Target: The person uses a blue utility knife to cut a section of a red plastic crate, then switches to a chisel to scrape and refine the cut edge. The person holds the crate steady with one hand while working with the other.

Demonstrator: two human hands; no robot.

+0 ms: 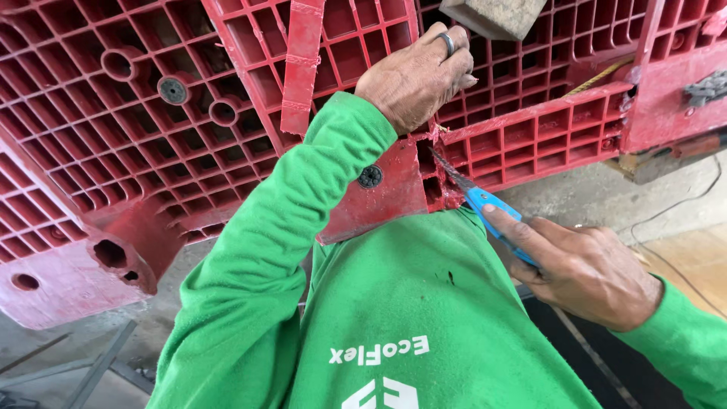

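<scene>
A large red plastic pallet [151,129] with a ribbed grid underside stands tilted in front of me. My left hand [418,76], a ring on one finger, grips a rib of the grid near the pallet's broken lower edge [394,193]. My right hand [583,269] holds a blue-handled utility knife [485,208], index finger laid along its handle. The knife's blade [448,173] is pressed into the ragged red plastic just below my left hand. Both arms wear green sleeves.
A grey wooden block [492,17] rests on the pallet at the top. A second red pallet part [674,83] with a rusty metal piece lies to the right. Concrete floor [591,197] runs below, with thin cables at right and metal strips at lower left.
</scene>
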